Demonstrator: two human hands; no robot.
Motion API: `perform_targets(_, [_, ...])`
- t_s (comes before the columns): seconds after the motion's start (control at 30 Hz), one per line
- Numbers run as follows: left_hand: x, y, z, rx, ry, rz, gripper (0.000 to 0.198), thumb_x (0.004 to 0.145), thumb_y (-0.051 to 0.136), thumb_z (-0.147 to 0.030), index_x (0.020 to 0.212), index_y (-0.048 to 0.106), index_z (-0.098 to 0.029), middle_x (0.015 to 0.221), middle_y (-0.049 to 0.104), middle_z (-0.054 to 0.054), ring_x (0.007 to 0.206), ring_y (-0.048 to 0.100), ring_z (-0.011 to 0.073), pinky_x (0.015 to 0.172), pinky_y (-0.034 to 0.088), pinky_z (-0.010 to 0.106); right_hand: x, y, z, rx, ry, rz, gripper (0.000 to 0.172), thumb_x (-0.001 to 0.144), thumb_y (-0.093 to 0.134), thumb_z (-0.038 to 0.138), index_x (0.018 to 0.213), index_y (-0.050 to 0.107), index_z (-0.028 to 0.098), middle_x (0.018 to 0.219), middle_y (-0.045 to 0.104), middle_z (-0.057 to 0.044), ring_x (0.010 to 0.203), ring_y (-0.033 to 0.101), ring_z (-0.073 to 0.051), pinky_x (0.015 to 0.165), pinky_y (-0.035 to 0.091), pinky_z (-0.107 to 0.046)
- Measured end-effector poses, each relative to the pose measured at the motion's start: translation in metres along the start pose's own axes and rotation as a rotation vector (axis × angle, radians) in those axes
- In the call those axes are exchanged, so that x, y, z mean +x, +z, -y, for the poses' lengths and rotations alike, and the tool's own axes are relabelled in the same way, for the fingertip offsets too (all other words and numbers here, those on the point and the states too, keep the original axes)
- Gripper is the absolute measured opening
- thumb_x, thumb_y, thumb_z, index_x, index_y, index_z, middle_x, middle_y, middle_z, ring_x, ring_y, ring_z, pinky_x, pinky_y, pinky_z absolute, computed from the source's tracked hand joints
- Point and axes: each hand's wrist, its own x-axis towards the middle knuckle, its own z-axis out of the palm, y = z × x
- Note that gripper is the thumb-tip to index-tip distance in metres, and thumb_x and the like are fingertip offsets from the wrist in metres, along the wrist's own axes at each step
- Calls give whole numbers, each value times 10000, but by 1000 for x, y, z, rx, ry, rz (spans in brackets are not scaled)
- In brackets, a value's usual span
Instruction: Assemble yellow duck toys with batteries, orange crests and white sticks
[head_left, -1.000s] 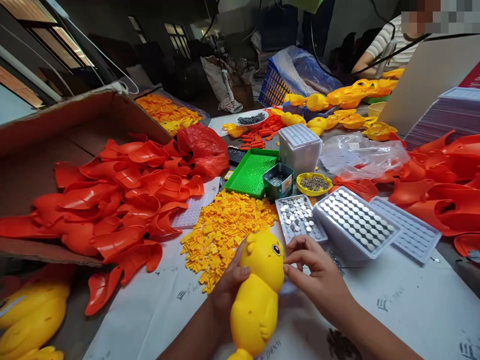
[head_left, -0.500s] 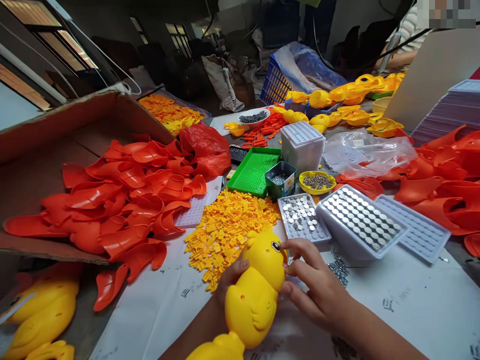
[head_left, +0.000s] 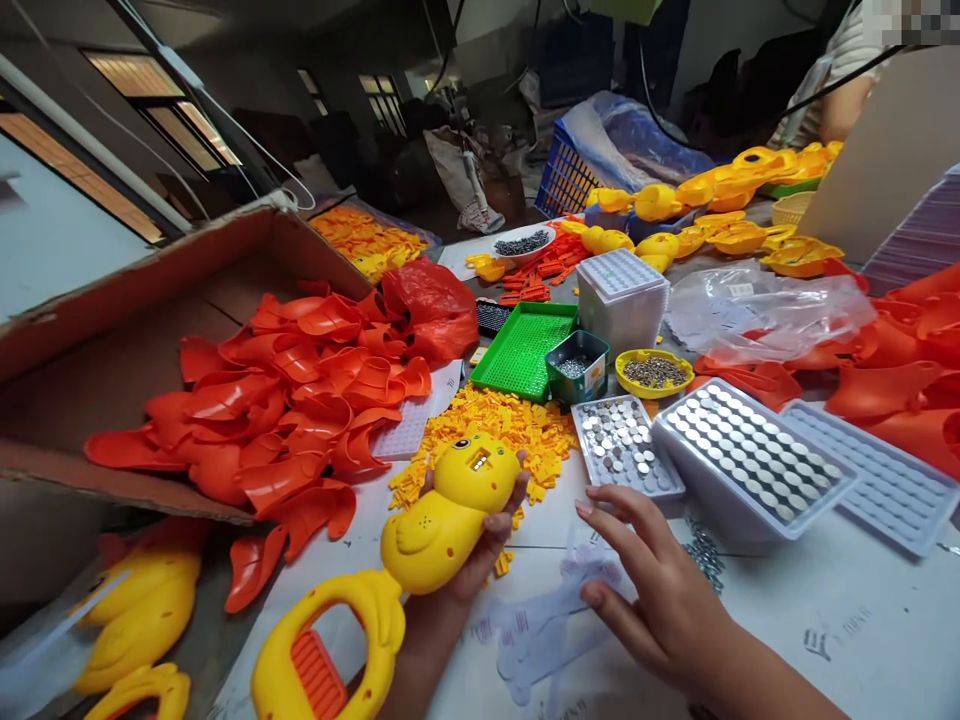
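Note:
My left hand (head_left: 484, 560) is wrapped round a yellow plastic duck toy (head_left: 431, 535) with a loop handle and an orange ridged trigger. The duck lies tilted, its head away from me, showing an eye and a small rectangular opening with shiny metal in it. To the right, my right hand (head_left: 664, 585) hovers with fingers apart and nothing in them. Between the hands a clear sticker sheet (head_left: 540, 635) lies on the white paper. Beyond the duck spreads a pile of small yellow plastic parts (head_left: 544, 450).
Trays of silver discs (head_left: 757, 455) and loose discs (head_left: 626, 450) stand beyond my right hand, near a screw dish (head_left: 654, 372), a dark tin (head_left: 576, 365) and a green tray (head_left: 525, 350). Orange-red parts (head_left: 285, 380) fill the carton (head_left: 150, 290) at left. A person sits at far right.
The duck has swung left and turned, so its handle and the head opening now show. My right hand has come away from the duck's eye area and its fingers have spread.

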Motion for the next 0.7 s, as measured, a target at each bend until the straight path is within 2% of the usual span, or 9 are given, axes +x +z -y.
perform_targets(0.13, [3, 1, -5, -183, 41, -22, 417, 899, 514, -393, 1314, 508, -354, 1505, 368, 57, 1325, 446, 274, 670, 462, 129, 2, 0, -1, -33, -54, -12, 455, 926, 517, 302, 1368, 451, 217, 1231, 552, -171, 1094, 598, -292, 855, 575, -402])
perform_targets(0.27, [4, 0, -7, -174, 96, -83, 467, 842, 596, -356, 1303, 526, -375, 1484, 400, 71, 1325, 431, 338, 684, 501, 206, 3, 5, -4, -86, -104, -23, 394, 937, 492, 311, 1310, 498, 183, 1187, 602, -182, 1056, 640, -284, 811, 602, -369])
perform_targets(0.33, [3, 3, -6, -166, 94, -84, 473, 835, 607, -330, 1298, 531, -389, 1463, 431, 60, 1330, 426, 333, 702, 508, 214, 2, 7, -7, -109, -126, -10, 382, 950, 475, 346, 1292, 511, 179, 1172, 623, -188, 1040, 657, -289, 777, 616, -368])
perform_targets(0.5, [2, 7, -3, -121, 86, -35, 491, 821, 635, -395, 1301, 532, -394, 1420, 489, 26, 1312, 455, 284, 735, 510, 191, -5, 14, -15, -100, -164, 129, 439, 937, 533, 426, 1302, 523, 183, 1195, 638, -188, 1059, 662, -291, 795, 616, -357])
perform_targets(0.6, [3, -2, -2, -68, 79, 2, 548, 785, 660, -477, 1309, 533, -377, 1405, 508, 29, 1283, 489, 284, 753, 512, 198, -8, 20, -20, -89, -202, 175, 474, 921, 571, 449, 1311, 530, 184, 1184, 650, -184, 1058, 664, -283, 819, 607, -345])
perform_targets(0.7, [2, -13, -2, -21, 91, 87, 532, 811, 622, -513, 1317, 521, -385, 1376, 542, 36, 1276, 506, 270, 781, 504, 201, -9, 23, -23, -75, -239, 165, 483, 920, 569, 473, 1306, 542, 185, 1163, 663, -182, 1038, 673, -282, 810, 607, -340])
